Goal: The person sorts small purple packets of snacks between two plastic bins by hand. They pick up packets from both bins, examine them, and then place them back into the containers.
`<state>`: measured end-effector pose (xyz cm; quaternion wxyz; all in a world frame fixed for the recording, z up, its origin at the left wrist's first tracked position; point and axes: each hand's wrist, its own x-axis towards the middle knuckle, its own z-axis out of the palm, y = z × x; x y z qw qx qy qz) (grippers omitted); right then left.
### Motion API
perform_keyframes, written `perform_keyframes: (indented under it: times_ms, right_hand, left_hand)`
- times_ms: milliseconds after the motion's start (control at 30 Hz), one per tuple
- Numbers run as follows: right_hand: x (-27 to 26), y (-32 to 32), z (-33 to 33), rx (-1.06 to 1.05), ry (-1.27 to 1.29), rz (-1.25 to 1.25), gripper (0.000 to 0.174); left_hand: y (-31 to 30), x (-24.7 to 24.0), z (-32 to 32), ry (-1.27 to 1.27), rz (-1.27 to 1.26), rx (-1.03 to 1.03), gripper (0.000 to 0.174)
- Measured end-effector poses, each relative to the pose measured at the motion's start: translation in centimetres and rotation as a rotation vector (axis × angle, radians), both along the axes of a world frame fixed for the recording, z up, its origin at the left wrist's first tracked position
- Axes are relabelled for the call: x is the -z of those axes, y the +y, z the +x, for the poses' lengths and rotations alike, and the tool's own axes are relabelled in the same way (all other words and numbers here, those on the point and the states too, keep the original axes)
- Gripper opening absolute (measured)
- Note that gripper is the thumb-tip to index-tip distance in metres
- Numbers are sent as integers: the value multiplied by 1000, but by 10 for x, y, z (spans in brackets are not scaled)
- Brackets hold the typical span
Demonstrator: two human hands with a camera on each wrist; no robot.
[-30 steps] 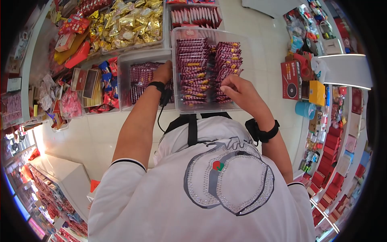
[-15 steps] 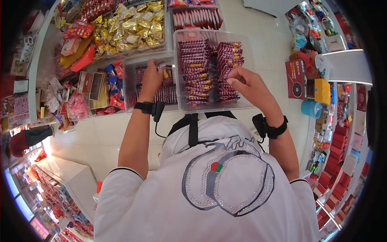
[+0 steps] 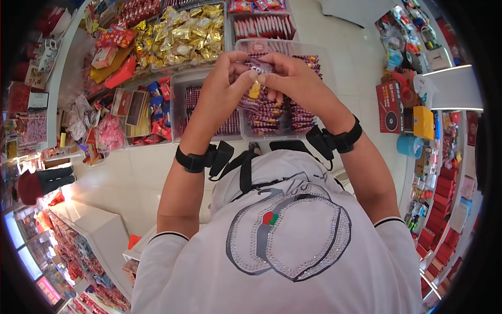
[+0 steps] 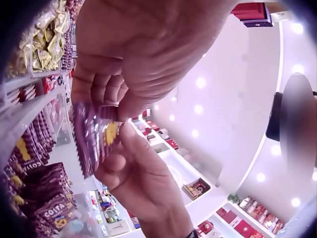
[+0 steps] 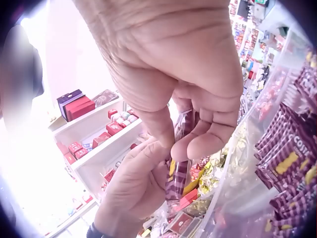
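Note:
A small purple packet (image 3: 254, 96) with a yellow figure is between my two hands, above the clear plastic box (image 3: 274, 137). My left hand (image 3: 220, 89) pinches its left side, and my right hand (image 3: 297, 82) pinches the right side, thumbs close together on its upper part. In the left wrist view the packet (image 4: 89, 139) shows a zigzag edge and shiny film. In that box stand rows of like purple packets (image 3: 303, 118), partly hidden under my hands. A second box (image 3: 178, 99) to the left holds more of them, lying lower.
Gold-wrapped sweets (image 3: 188, 34) fill a tray at the back left. Red-and-white packets (image 3: 264, 26) stand behind the clear box. Blue and red packets (image 3: 159, 110) lie left of the second box. Shelves (image 3: 444, 209) line the right side. A person (image 3: 44, 183) is at far left.
My left hand has lifted a purple packet from the left box and carried it right. My right hand has moved left from the packet row to meet it, and both now hold the packet.

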<state>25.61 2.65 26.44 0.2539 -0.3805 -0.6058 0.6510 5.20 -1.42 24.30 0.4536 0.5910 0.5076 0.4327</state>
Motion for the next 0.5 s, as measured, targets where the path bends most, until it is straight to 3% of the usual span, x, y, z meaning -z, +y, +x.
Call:
perform_keyframes:
  times_ms: [167, 367, 500]
  right_hand:
    - [13, 1, 14, 206, 173, -91, 38]
    - [22, 3, 28, 207, 42, -72, 29]
    - [30, 12, 40, 69, -257, 346, 20]
  left_hand:
    - [-8, 7, -4, 45, -184, 78, 30]
    - [-4, 14, 1, 104, -178, 72, 25]
    - [1, 24, -1, 337, 35, 109, 27]
